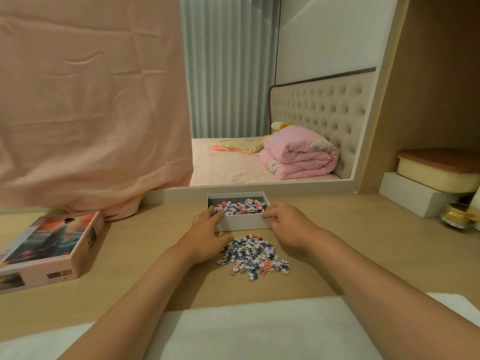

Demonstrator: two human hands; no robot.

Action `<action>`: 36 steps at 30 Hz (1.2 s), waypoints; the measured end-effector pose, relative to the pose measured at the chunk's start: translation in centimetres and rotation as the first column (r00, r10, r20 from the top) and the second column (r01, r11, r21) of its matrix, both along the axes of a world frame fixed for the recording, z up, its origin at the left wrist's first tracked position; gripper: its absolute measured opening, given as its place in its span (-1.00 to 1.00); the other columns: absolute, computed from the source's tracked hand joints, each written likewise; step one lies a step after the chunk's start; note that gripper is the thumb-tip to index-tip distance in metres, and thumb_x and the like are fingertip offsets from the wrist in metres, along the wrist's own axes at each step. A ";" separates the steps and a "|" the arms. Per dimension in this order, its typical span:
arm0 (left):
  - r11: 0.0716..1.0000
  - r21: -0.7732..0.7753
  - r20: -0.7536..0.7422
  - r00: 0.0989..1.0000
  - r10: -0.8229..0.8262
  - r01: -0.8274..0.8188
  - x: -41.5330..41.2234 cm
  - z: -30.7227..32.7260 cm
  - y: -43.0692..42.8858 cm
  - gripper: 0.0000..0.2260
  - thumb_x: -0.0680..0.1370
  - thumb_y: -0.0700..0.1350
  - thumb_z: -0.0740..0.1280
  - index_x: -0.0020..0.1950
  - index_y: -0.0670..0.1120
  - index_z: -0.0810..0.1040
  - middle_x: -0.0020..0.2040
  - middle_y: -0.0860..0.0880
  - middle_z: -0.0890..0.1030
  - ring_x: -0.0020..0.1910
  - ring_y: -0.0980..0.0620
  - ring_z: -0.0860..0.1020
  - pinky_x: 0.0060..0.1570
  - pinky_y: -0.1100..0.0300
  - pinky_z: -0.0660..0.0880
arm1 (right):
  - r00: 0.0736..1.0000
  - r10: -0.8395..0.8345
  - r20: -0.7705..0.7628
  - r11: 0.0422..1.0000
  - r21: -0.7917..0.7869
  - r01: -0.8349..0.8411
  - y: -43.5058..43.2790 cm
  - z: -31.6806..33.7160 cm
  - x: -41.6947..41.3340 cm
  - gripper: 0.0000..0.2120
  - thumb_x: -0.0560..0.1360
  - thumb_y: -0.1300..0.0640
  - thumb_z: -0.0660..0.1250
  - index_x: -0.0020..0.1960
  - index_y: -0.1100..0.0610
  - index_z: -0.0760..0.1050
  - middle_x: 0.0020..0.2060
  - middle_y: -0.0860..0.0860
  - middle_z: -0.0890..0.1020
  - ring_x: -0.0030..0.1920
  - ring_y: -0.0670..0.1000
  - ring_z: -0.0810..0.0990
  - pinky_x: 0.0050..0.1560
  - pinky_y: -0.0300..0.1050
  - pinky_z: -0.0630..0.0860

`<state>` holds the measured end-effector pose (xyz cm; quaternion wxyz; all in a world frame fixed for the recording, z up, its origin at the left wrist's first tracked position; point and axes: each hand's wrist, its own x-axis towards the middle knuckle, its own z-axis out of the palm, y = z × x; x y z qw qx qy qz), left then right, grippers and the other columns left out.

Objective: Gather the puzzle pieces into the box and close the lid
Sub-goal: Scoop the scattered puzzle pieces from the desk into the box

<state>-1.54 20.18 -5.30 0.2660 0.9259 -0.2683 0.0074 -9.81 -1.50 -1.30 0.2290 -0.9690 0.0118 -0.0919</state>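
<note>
A small white open box (pixel 244 224) stands on the wooden desk, partly filled with puzzle pieces (pixel 242 207). In front of it lies a loose pile of puzzle pieces (pixel 253 254). My left hand (pixel 207 229) rests at the box's left front corner, fingers reaching over the rim onto the pieces inside. My right hand (pixel 285 224) touches the box's right front corner, fingers spread. Neither hand visibly holds a piece. The printed lid (pixel 49 249) lies picture side up at the far left of the desk.
A pink cloth (pixel 91 113) hangs over the left, touching the desk behind the lid. At the right stand white blocks (pixel 413 197), a cream container (pixel 439 170) and a gold jar (pixel 458 216). A white pad (pixel 246 331) lies along the near edge.
</note>
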 end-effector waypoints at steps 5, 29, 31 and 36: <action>1.000 -0.008 0.090 0.996 -0.002 0.003 0.3 0.3 0.5 -0.31 0.52 0.20 0.31 0.59 0.16 0.10 0.61 0.03 -0.04 0.58 -0.04 0.00 0.51 0.00 0.06 | 0.996 0.010 0.089 0.998 -0.068 -0.004 -1.1 -0.4 0.5 -0.69 0.62 0.19 0.18 0.26 0.02 0.59 0.30 -0.07 0.50 0.32 -0.03 0.42 0.39 -0.09 0.31; 0.977 0.061 0.120 0.970 -0.211 0.205 1.4 0.3 -1.1 -0.85 0.50 -0.03 0.46 0.06 0.02 0.69 -0.06 0.09 0.64 -0.14 0.17 0.56 -0.06 0.28 0.48 | 0.907 0.192 -0.375 0.950 -0.162 -0.268 2.7 0.8 6.4 -0.63 0.36 0.00 0.59 0.15 -0.01 0.66 -0.07 -0.11 0.68 -0.05 -0.01 0.65 0.07 -0.02 0.59; 0.984 -0.020 0.064 0.982 -0.176 0.178 1.7 0.2 -1.1 -0.89 0.49 -0.07 0.47 0.00 0.02 0.69 -0.13 0.12 0.66 -0.18 0.22 0.58 -0.10 0.29 0.49 | 0.911 0.221 -0.349 0.964 -0.064 -0.258 2.3 0.8 6.6 -0.70 0.38 0.09 0.59 0.09 0.06 0.67 -0.20 -0.10 0.69 -0.18 0.01 0.70 -0.03 -0.03 0.64; 0.974 -0.158 -0.016 0.986 -0.168 0.164 2.1 1.0 -1.4 -0.94 0.49 -0.10 0.48 -0.05 0.01 0.69 -0.18 0.10 0.69 -0.20 0.18 0.61 -0.14 0.29 0.54 | 0.909 0.281 -0.307 0.953 0.197 -0.228 1.1 1.1 7.0 -0.82 0.42 0.24 0.54 0.02 0.14 0.68 -0.24 0.06 0.73 -0.25 0.11 0.73 -0.11 0.05 0.69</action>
